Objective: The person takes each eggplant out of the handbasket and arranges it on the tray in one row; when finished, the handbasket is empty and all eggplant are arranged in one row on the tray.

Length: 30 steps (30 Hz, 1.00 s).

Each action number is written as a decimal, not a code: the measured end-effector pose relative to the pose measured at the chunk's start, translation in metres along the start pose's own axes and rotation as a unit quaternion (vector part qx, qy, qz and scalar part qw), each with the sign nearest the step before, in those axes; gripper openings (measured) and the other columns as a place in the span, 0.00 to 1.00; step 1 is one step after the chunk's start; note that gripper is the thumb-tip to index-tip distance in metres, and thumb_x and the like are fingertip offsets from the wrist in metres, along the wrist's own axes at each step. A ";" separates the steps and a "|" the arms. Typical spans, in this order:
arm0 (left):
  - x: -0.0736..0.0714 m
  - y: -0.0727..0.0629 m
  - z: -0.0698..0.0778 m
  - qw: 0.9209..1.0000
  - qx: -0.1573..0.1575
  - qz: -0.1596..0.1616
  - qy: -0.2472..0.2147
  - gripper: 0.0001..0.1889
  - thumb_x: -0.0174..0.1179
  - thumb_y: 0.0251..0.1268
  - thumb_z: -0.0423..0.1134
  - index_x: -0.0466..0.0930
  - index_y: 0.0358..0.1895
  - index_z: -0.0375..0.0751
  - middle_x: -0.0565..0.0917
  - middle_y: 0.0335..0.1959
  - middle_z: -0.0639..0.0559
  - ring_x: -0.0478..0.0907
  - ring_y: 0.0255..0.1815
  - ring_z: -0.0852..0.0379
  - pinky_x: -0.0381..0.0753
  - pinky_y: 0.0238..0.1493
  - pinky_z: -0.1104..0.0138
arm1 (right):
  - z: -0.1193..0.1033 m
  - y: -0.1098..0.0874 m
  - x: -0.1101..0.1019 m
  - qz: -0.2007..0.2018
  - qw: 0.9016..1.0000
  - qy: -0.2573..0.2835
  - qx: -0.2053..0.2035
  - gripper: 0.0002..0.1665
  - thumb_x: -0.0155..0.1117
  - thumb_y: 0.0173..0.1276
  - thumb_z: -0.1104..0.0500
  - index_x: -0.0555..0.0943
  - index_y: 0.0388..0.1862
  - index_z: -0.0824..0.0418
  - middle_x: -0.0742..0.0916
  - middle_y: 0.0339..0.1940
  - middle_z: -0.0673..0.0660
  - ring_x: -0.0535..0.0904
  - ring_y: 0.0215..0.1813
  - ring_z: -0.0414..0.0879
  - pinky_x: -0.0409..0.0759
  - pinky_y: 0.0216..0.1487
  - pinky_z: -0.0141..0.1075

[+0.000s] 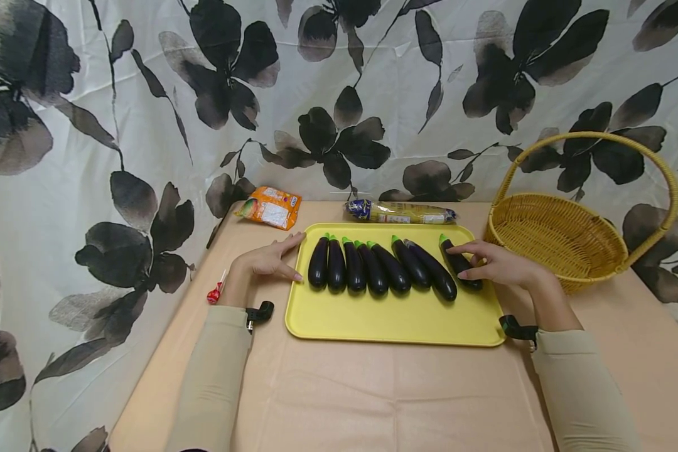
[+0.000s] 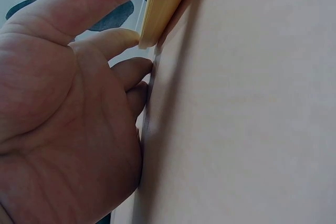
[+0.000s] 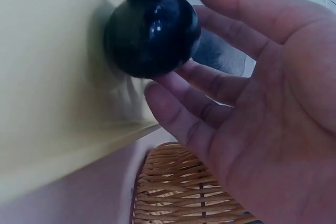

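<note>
A yellow tray (image 1: 395, 323) lies on the table with several dark purple eggplants (image 1: 356, 267) on it, their green stem ends pointing away from me. My left hand (image 1: 265, 260) rests at the tray's left edge, thumb on the rim; in the left wrist view its fingers lie along the outer side. At the right end of the tray, my right hand (image 1: 497, 263) holds a single eggplant (image 3: 152, 35), apart from the row. Thumb and index finger reach over it from the right. In the right wrist view its rounded end faces the camera, close over the tray.
To the right of the tray stands a wicker basket (image 1: 500, 226) with a tall handle. Behind the tray lie an orange packet (image 1: 274, 207) and a long yellow and blue packet (image 1: 401, 212). A red-wrapped lollipop (image 1: 215, 293) is beside my left wrist. Floral cloth (image 1: 339, 138) hangs behind the table.
</note>
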<state>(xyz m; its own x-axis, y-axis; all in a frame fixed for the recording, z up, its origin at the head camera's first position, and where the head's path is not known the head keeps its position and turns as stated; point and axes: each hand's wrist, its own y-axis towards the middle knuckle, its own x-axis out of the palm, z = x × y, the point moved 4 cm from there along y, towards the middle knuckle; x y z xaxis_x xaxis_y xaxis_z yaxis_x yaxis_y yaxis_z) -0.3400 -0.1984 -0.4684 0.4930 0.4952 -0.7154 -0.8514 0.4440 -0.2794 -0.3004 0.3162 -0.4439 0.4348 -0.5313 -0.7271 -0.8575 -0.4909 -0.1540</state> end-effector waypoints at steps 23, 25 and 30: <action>0.000 0.000 -0.001 1.000 0.000 -0.001 -0.008 0.66 0.81 0.47 0.60 0.44 0.87 0.60 0.42 0.88 0.58 0.25 0.86 0.32 0.26 0.81 0.34 | -0.005 0.005 0.005 -0.014 0.999 0.024 -0.018 0.32 0.68 0.74 0.54 0.76 0.76 0.51 0.75 0.77 0.62 0.72 0.71 0.58 0.72 0.66 0.50; 0.000 0.000 -0.001 1.000 -0.001 -0.001 -0.005 0.66 0.81 0.47 0.60 0.44 0.87 0.60 0.42 0.88 0.58 0.26 0.86 0.32 0.27 0.81 0.34 | -0.005 0.005 0.005 -0.014 0.999 0.025 -0.017 0.32 0.69 0.74 0.54 0.75 0.76 0.51 0.75 0.77 0.62 0.72 0.72 0.58 0.71 0.67 0.51; -0.001 0.001 0.000 1.000 0.001 -0.002 -0.002 0.66 0.81 0.48 0.59 0.44 0.87 0.59 0.42 0.88 0.57 0.26 0.86 0.33 0.27 0.82 0.35 | -0.004 0.006 0.005 -0.013 0.999 0.027 -0.011 0.34 0.69 0.74 0.51 0.74 0.77 0.52 0.74 0.78 0.64 0.71 0.72 0.60 0.71 0.68 0.54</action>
<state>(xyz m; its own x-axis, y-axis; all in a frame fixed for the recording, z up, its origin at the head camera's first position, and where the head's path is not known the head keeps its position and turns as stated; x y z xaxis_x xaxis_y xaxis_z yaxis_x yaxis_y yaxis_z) -0.3409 -0.1982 -0.4682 0.4975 0.4966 -0.7113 -0.8489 0.4477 -0.2811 -0.3021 0.3081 -0.4461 0.4722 -0.5543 -0.6854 -0.8396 -0.5197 -0.1582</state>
